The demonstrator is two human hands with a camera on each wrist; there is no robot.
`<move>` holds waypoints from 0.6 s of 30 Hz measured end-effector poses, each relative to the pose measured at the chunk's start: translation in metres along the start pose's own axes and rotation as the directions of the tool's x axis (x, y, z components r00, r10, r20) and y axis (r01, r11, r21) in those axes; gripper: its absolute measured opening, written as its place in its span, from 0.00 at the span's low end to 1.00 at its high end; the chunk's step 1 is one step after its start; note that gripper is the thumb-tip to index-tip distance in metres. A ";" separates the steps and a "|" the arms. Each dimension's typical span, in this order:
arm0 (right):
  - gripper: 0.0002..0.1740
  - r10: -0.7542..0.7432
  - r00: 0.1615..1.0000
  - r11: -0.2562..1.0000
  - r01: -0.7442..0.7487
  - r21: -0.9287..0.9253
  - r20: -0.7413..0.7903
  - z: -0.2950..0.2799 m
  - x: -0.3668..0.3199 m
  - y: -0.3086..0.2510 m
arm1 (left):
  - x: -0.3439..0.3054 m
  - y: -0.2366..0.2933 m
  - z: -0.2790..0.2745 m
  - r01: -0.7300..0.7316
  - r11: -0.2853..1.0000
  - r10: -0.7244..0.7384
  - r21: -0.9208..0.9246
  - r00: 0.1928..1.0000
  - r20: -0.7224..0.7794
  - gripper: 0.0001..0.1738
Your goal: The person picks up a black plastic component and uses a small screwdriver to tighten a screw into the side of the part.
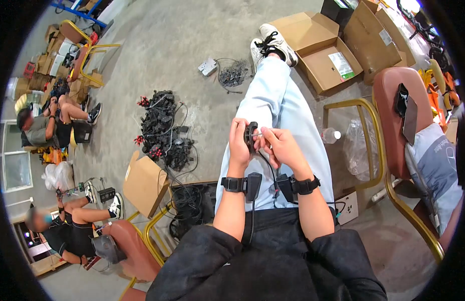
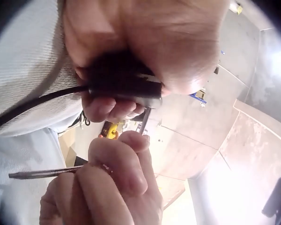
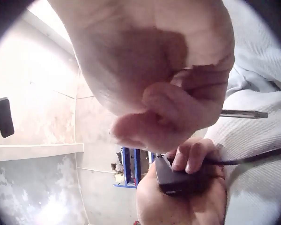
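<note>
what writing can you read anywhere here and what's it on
None reads clearly.
Sheet in the open cardboard box: print too small.
Sticker on the shut cardboard box: too small.
Grey-white cloth on the chair: lettering blurred.
Black corded part in the left hand: no marking shows.

The person wears black long sleeves point(image 1: 207, 256) bunched at the elbows, pale blue jeans point(image 1: 272, 105) and white sneakers point(image 1: 277, 42) with black laces. Each wrist carries a black strap point(image 1: 232, 184) with a boxy black camera point(image 1: 253, 184) and a dark cable point(image 1: 252, 220). The left hand point(image 1: 238, 143) and right hand point(image 1: 283, 149) are bare.
</note>
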State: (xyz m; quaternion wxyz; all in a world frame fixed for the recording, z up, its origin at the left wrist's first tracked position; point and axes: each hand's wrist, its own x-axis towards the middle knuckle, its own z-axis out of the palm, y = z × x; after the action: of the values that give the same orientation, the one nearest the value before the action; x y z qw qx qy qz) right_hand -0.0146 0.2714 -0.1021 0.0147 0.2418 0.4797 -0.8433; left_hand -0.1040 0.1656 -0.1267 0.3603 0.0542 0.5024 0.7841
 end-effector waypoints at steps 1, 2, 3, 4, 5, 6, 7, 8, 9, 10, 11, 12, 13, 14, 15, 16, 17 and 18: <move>0.23 0.028 1.000 1.000 -0.028 0.001 -0.015 -0.001 0.000 0.000 | 0.000 -0.001 0.001 -0.018 1.000 0.018 0.007 1.000 0.003 0.12; 0.23 0.021 1.000 1.000 -0.021 -0.001 -0.016 -0.001 -0.001 -0.002 | 0.000 -0.002 0.001 -0.036 0.999 0.036 0.015 0.999 0.004 0.12; 0.23 0.022 0.999 0.999 -0.023 -0.036 -0.028 0.000 -0.002 -0.003 | 0.000 -0.004 -0.001 -0.053 0.998 0.052 0.030 0.999 0.008 0.12; 0.22 0.024 0.999 0.997 -0.026 -0.070 -0.040 0.001 -0.003 -0.004 | 0.000 -0.005 -0.001 -0.056 0.998 0.056 0.031 0.998 0.012 0.12; 0.20 0.006 1.000 0.997 -0.005 -0.079 0.001 -0.001 -0.004 -0.004 | 0.000 -0.004 0.000 -0.061 0.997 0.061 0.040 0.998 -0.008 0.12; 0.20 -0.002 1.000 0.997 0.002 -0.082 0.003 0.000 -0.002 0.000 | 0.001 -0.004 0.001 -0.066 0.997 0.068 0.049 0.997 -0.028 0.12; 0.19 -0.192 0.981 0.959 0.180 -0.220 -0.032 0.003 0.001 0.004 | -0.001 0.001 0.005 -0.033 0.999 0.036 0.041 0.997 -0.062 0.12; 0.18 -0.378 0.925 0.870 0.339 -0.357 -0.041 0.005 0.002 0.007 | -0.001 0.002 0.004 -0.039 0.998 0.042 0.041 0.997 -0.059 0.12; 0.16 -0.414 0.910 0.819 0.369 -0.440 -0.007 0.002 0.002 0.007 | -0.001 0.002 0.003 -0.011 0.999 0.013 0.031 0.998 -0.064 0.12; 0.16 -0.418 0.908 0.815 0.374 -0.442 -0.003 0.002 0.003 0.008 | 0.000 0.002 0.002 0.017 1.000 -0.015 0.020 0.998 -0.068 0.11; 0.17 -0.480 0.877 0.786 0.434 -0.441 0.008 0.002 0.004 0.010 | 0.000 0.002 0.001 0.024 1.000 -0.025 -0.020 0.998 -0.055 0.11; 0.17 -0.538 0.843 0.753 0.490 -0.439 0.018 0.001 0.005 0.013 | 0.000 0.001 0.001 0.021 1.000 -0.022 -0.020 0.998 -0.055 0.11; 0.17 -0.539 0.842 0.752 0.492 -0.439 0.021 0.000 0.006 0.016 | 0.001 0.000 0.000 0.020 0.999 -0.021 -0.027 0.998 -0.054 0.11; 0.19 -0.411 0.912 0.869 0.390 -0.305 -0.005 -0.002 0.007 0.018 | 0.001 0.000 0.000 0.018 0.999 -0.020 -0.034 0.998 -0.053 0.11; 0.20 -0.271 0.963 0.950 0.266 -0.162 -0.009 -0.004 0.007 0.020 | 0.001 -0.001 -0.001 0.016 0.999 -0.018 -0.034 0.998 -0.054 0.11; 0.20 -0.271 0.963 0.950 0.266 -0.162 -0.008 -0.003 0.005 0.017 | 0.001 -0.001 -0.001 0.003 0.999 -0.005 -0.043 0.999 -0.045 0.11; 0.21 -0.205 0.979 0.970 0.202 -0.133 -0.008 -0.001 0.002 0.010 | 0.001 -0.002 -0.001 -0.010 0.999 0.008 -0.053 0.999 -0.035 0.10; 0.22 -0.137 0.991 0.985 0.136 -0.104 -0.006 0.000 0.000 0.006 | 0.001 -0.002 -0.001 -0.010 0.999 0.009 -0.053 0.999 -0.035 0.10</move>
State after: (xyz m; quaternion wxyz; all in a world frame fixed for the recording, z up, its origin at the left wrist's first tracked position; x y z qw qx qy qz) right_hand -0.0129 0.2683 -0.1068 -0.0336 0.2128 0.5384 -0.8147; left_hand -0.1041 0.1663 -0.1293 0.3490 0.0333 0.4874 0.7997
